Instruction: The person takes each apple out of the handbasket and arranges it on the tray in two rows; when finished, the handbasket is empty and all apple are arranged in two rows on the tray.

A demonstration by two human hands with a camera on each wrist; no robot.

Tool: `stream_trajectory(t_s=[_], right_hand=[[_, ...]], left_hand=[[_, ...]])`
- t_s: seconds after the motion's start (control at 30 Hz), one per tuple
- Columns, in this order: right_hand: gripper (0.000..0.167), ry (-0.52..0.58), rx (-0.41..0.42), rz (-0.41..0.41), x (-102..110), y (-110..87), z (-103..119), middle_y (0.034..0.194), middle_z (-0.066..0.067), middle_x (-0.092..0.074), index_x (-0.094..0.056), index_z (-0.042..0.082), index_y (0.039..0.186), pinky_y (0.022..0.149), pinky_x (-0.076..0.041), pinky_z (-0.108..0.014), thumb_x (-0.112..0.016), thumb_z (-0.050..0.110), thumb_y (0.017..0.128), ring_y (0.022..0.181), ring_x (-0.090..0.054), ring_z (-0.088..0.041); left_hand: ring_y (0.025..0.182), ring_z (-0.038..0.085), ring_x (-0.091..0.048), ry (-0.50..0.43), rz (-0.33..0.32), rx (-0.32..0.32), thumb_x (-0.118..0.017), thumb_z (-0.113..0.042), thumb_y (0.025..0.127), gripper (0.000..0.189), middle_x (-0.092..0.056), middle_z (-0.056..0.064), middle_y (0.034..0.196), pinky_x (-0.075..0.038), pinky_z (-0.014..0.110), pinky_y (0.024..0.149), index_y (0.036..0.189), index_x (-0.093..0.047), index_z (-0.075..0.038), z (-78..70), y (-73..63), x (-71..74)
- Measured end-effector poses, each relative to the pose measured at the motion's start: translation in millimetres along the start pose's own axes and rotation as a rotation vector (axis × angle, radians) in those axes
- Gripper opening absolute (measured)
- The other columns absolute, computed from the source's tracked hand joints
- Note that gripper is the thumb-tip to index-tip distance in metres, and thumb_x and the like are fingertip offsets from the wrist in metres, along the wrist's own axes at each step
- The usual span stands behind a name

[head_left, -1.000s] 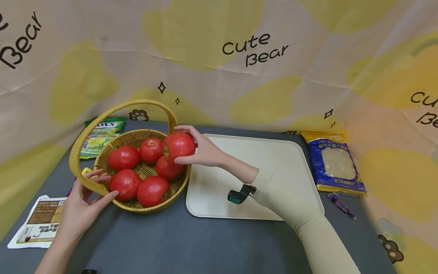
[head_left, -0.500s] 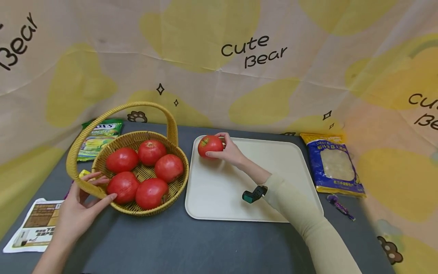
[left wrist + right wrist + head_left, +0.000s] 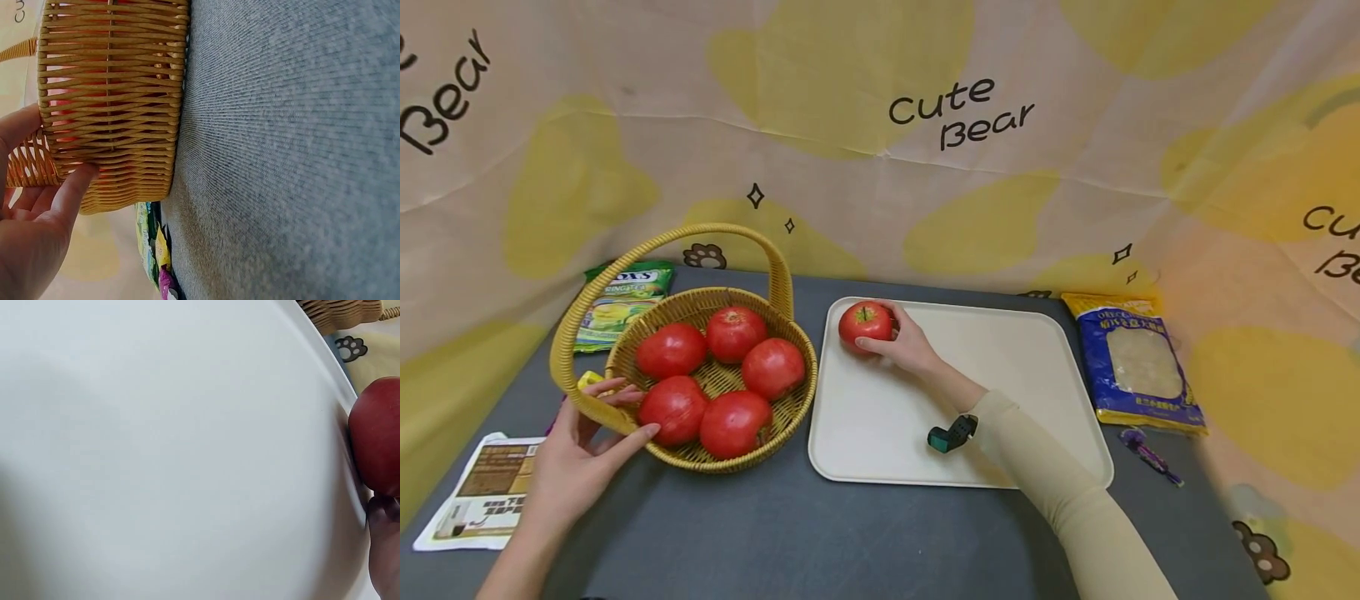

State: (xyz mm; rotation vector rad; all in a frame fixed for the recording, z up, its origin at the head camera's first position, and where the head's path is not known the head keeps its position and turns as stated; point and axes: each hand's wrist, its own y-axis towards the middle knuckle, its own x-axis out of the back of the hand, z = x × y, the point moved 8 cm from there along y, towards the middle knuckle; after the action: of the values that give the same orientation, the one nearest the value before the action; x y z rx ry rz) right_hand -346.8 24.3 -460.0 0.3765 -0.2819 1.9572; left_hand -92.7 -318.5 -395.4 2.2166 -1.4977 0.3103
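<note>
In the head view my right hand [image 3: 910, 340] holds a red tomato [image 3: 863, 323], stem upward, at the far left corner of the white tray [image 3: 880, 450]. The right wrist view shows this tomato [image 3: 378, 434] close by the tray's raised edge, with part of the hand below it. My left hand [image 3: 576, 462] grips the yellow wicker basket [image 3: 730, 462] at its left side, where the arched handle [image 3: 700, 229] meets the rim. Several more tomatoes [image 3: 736, 423] lie inside. In the left wrist view, fingers and thumb [image 3: 28, 128] bear on the basket's woven wall [image 3: 119, 112].
A green snack bag [image 3: 625, 312] lies behind the basket, and a white-and-brown packet [image 3: 482, 500] is at the left. To the tray's right are a blue-and-yellow bag [image 3: 1138, 358] and a small purple wrapped candy [image 3: 1150, 457]. A printed cloth [image 3: 850, 125] hangs behind.
The right hand has carried a tomato from above the basket's right side over to the tray's far left corner. The left hand has stayed on the basket.
</note>
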Motion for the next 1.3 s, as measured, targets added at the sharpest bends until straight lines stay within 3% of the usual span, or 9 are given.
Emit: stream_trajectory(t_s=[0.27, 0.5, 0.73, 0.93, 1.07, 1.17, 1.3], right_hand=[[0.073, 0.013, -0.009, 0.038, -0.4, -0.2, 0.5, 0.135, -0.003, -0.049, -0.041, 0.022, 0.14, 0.093, -0.05, -0.042, -0.081, 0.028, 0.079, 0.121, -0.05, -0.027], [0.083, 0.007, 0.052, 0.072, -2.2, 1.2, 6.9, 0.137, -0.001, -0.047, -0.038, 0.02, 0.143, 0.092, -0.051, -0.04, -0.085, 0.022, 0.075, 0.122, -0.048, -0.025], [0.08, -0.023, 0.052, 0.082, 0.8, 0.3, 14.6, 0.137, -0.002, -0.047, -0.04, 0.018, 0.143, 0.091, -0.051, -0.038, -0.084, 0.021, 0.077, 0.119, -0.05, -0.025], [0.052, -0.096, 0.151, -0.005, 13.7, -3.3, 46.1, 0.132, -0.002, -0.054, -0.057, 0.013, 0.131, 0.103, -0.041, -0.039, -0.077, 0.02, 0.084, 0.124, -0.047, -0.021], [0.028, -0.048, 0.209, -0.024, 16.1, -8.4, 68.6, 0.118, 0.001, -0.063, -0.068, 0.012, 0.115, 0.097, -0.047, -0.037, -0.072, 0.019, 0.088, 0.115, -0.053, -0.018], [0.021, -0.006, 0.218, 0.054, 6.8, -13.0, 85.3, 0.11, 0.003, -0.067, -0.07, 0.013, 0.11, 0.09, -0.051, -0.034, -0.07, 0.018, 0.09, 0.107, -0.057, -0.017], [0.02, -0.066, 0.251, 0.266, -22.1, -20.4, 109.3, 0.104, 0.003, -0.068, -0.071, 0.013, 0.109, 0.082, -0.052, -0.03, -0.07, 0.02, 0.091, 0.097, -0.06, -0.015]], left_hand=[[0.105, -0.005, -0.057, 0.004, 0.008, -0.001, -0.078, 0.002, 0.08, 0.072, -0.06, -0.019, 0.116, -0.046, 0.007, 0.076, 0.141, -0.042, -0.011, 2.2, 1.0, -0.3], [0.105, -0.005, -0.057, 0.012, 0.007, 0.0, -0.078, 0.001, 0.08, 0.071, -0.06, -0.019, 0.116, -0.046, 0.007, 0.075, 0.14, -0.042, -0.012, 2.5, 0.9, 0.6], [0.105, -0.005, -0.057, 0.012, 0.006, 0.0, -0.078, 0.001, 0.08, 0.071, -0.06, -0.019, 0.115, -0.046, 0.007, 0.075, 0.14, -0.042, -0.011, 1.9, 1.2, 0.5], [0.104, -0.006, -0.057, 0.023, 0.008, -0.003, -0.078, -0.001, 0.08, 0.07, -0.06, -0.021, 0.114, -0.046, 0.007, 0.075, 0.139, -0.044, -0.013, 2.2, 1.3, 0.1], [0.103, -0.006, -0.057, 0.026, 0.006, -0.005, -0.079, 0.0, 0.08, 0.069, -0.06, -0.021, 0.114, -0.046, 0.006, 0.075, 0.139, -0.044, -0.012, 2.2, 1.1, 0.5], [0.103, -0.006, -0.057, 0.027, 0.006, -0.009, -0.078, 0.0, 0.08, 0.07, -0.06, -0.021, 0.114, -0.046, 0.007, 0.075, 0.139, -0.044, -0.012, 2.1, 1.2, 0.5], [0.103, -0.006, -0.057, 0.02, 0.002, -0.016, -0.078, 0.002, 0.079, 0.07, -0.061, -0.02, 0.114, -0.046, 0.007, 0.075, 0.139, -0.044, -0.011, 2.0, 0.8, 0.4]])
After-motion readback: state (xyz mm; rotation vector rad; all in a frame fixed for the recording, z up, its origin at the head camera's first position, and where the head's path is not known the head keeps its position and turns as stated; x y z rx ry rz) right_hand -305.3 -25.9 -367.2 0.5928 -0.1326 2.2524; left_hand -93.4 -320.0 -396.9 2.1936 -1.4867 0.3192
